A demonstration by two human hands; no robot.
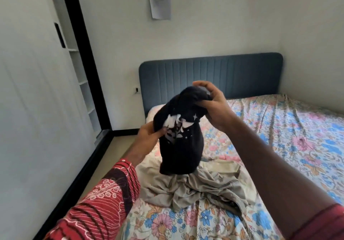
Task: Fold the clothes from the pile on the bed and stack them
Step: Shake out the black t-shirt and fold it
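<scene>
Judging by what lies on the bed [290,128], the work is at an early stage: no folded stack shows anywhere in view, and the dark garment [181,139] with its white print hangs bunched in the air above the pile, not yet laid out or squared. The right hand [214,107] grips its upper end, fingers curled over a wad of cloth, while the left hand [149,133] pinches the fabric lower down at the printed part between thumb and fingertips. Below it the beige garment [201,187] lies crumpled on the floral sheet near the bed's left edge; whether it is one piece or several tangled together I cannot tell from this angle. So the dark piece still needs opening, flattening and folding, then the beige heap after it. For room, the wide stretch of sheet to the right of the pile looks flat and bare, a fair place for both folding and stacking. The left side is tighter: the mattress edge runs just beside the pile, with floor and the white wardrobe [37,90] beyond, so cloth spread that way could slip off. The headboard [232,75] stands well apart from the hands.
</scene>
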